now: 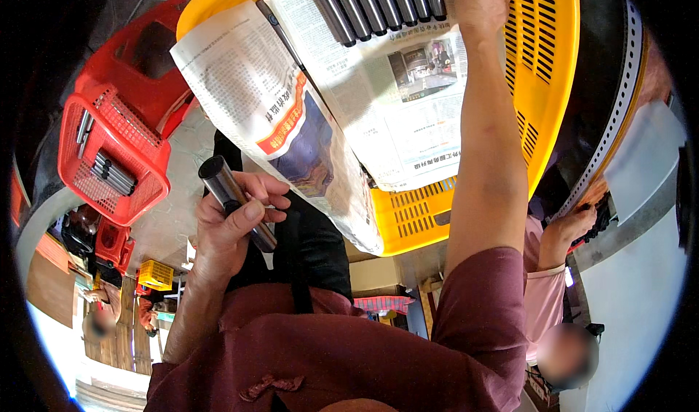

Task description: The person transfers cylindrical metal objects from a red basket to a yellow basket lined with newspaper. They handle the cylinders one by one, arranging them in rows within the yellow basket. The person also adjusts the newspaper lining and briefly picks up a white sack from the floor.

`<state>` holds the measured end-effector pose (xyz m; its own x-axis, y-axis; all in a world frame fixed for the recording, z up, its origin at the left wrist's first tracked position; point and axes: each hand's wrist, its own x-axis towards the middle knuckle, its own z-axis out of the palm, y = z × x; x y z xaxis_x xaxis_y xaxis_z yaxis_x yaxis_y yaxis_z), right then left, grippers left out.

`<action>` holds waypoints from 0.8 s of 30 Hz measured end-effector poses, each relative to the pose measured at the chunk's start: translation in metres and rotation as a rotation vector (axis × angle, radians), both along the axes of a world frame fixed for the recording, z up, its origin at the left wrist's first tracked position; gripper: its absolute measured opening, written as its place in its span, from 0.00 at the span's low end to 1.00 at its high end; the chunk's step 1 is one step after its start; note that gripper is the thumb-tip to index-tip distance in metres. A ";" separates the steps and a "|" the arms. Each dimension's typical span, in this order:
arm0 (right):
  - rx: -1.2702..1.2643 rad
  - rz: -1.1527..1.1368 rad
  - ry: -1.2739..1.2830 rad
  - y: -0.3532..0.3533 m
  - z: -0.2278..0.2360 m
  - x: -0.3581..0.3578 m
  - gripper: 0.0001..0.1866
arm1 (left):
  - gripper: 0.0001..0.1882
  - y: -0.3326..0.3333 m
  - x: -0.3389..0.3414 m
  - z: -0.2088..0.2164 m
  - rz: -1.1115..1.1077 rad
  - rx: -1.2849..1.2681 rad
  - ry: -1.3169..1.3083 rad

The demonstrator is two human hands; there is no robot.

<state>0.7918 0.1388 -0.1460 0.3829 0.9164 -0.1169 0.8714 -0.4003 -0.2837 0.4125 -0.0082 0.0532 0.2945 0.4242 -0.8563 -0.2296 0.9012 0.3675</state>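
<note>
Head view: left hand (pixel 233 226) grips metal tube (pixel 237 201).

A dark metal cylinder (pixel 234 199) is gripped in the left hand (pixel 229 226) at seven o'clock. The right hand (pixel 480 4) is laid at one o'clock beside a row of cylinders (pixel 378 4) on newspaper (pixel 328 99) lining a yellow crate (pixel 542 70). A red basket (pixel 109 153) is seen at nine o'clock.
</note>
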 end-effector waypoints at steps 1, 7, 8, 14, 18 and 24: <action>0.031 0.002 -0.051 -0.001 -0.006 0.002 0.17 | 0.14 0.000 0.000 0.000 0.003 0.005 -0.003; -0.037 -0.042 -0.163 0.003 -0.019 0.006 0.20 | 0.14 0.000 -0.002 0.001 0.027 0.008 -0.003; -0.101 -0.068 -0.156 0.006 -0.016 0.005 0.21 | 0.13 0.000 -0.002 0.001 0.030 0.007 -0.003; -0.085 -0.022 -0.123 -0.004 -0.006 -0.001 0.27 | 0.13 -0.001 -0.006 0.000 0.035 0.023 -0.015; -0.015 0.056 -0.069 -0.007 0.003 -0.008 0.27 | 0.14 0.000 -0.008 0.000 0.039 0.012 0.004; 0.051 0.113 -0.089 -0.013 -0.001 -0.005 0.24 | 0.14 0.001 -0.011 0.000 0.028 0.019 -0.010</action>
<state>0.7871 0.1261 -0.1466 0.2835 0.9582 -0.0392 0.9328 -0.2850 -0.2205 0.4016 -0.0074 0.0530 0.2903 0.4486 -0.8453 -0.2583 0.8873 0.3822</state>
